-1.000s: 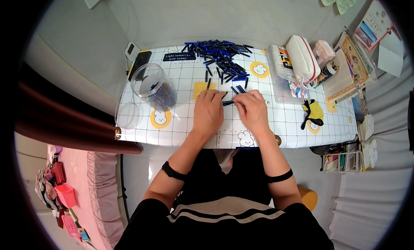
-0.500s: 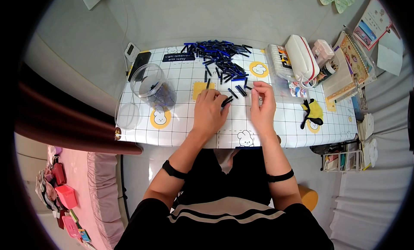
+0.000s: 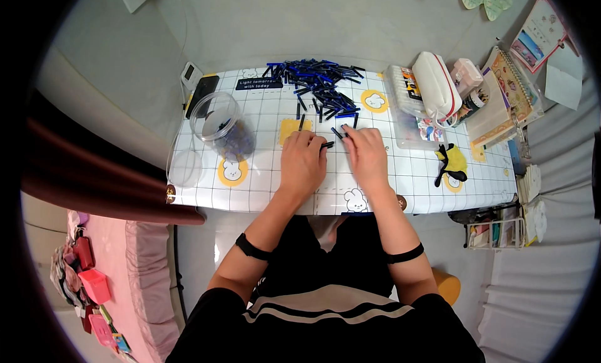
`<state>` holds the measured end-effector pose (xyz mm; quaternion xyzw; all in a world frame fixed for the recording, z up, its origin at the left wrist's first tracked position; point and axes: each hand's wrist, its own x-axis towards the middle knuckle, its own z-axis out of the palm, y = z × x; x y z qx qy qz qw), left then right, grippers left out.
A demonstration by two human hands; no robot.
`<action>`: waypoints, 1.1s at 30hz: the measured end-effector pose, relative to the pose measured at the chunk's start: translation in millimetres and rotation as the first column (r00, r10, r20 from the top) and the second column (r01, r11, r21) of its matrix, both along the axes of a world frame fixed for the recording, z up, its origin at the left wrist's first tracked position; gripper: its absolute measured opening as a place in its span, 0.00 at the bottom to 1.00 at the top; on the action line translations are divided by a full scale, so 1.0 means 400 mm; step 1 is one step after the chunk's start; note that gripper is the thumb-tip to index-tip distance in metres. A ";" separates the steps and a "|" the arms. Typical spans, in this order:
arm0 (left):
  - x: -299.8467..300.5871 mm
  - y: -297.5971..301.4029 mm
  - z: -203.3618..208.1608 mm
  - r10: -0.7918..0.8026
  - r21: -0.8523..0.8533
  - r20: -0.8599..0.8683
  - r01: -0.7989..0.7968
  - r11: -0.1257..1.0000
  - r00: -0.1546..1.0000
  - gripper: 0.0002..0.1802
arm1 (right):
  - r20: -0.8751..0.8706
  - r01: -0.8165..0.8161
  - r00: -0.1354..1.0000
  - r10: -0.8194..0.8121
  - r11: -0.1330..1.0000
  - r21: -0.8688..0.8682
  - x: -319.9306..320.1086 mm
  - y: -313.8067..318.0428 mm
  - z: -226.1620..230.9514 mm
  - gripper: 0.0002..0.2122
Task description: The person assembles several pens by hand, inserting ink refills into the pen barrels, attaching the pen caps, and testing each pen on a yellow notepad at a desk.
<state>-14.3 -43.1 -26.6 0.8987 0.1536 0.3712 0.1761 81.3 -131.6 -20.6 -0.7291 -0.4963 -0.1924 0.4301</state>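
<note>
my left hand [image 3: 302, 162] pinches at least one dark stick [image 3: 327, 145], my separate right hand [image 3: 368, 156] is at a loose stick [image 3: 337, 133], grip unclear, and the pile [image 3: 319, 81] sits back, likely for room.

The white, grid-printed table [image 3: 269, 184] carries a heap of small blue and black tubes [image 3: 320, 81] near its far edge, others loose closer in. On the left are a clear jar [image 3: 240, 137], a clear disc [image 3: 186, 169] and a flat black object [image 3: 203, 95]; at right, a clear box [image 3: 408, 132] and a yellow-and-black item [image 3: 456, 161].
</note>
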 end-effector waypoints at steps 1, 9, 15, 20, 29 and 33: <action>-0.002 0.001 -0.001 0.014 0.004 0.005 -0.014 1.000 1.000 0.05 | 0.029 -0.009 1.000 0.010 0.999 -0.038 -0.004 0.003 -0.004 0.08; 0.002 -0.002 0.000 0.119 0.014 -0.001 -0.119 0.993 0.993 0.06 | 0.097 0.073 0.993 -0.060 0.987 -0.141 -0.003 0.003 -0.001 0.06; 0.012 -0.002 -0.006 0.164 0.014 -0.012 -0.164 0.986 0.986 0.06 | 0.062 0.063 0.997 -0.055 0.988 -0.143 0.006 -0.006 0.006 0.04; 0.015 0.004 -0.009 0.099 -0.008 -0.011 -0.099 0.995 0.995 0.06 | 0.096 0.058 0.995 -0.039 0.977 -0.205 0.020 -0.029 0.021 0.05; 0.020 0.007 -0.012 -0.040 -0.027 -0.014 0.039 0.999 0.999 0.06 | -0.090 0.154 0.980 -0.180 0.959 -0.236 -0.012 -0.022 0.036 0.03; 0.027 0.009 -0.017 -0.038 0.005 0.053 0.038 0.999 0.998 0.06 | -0.141 0.140 0.972 -0.189 0.944 -0.299 -0.027 -0.002 0.028 0.04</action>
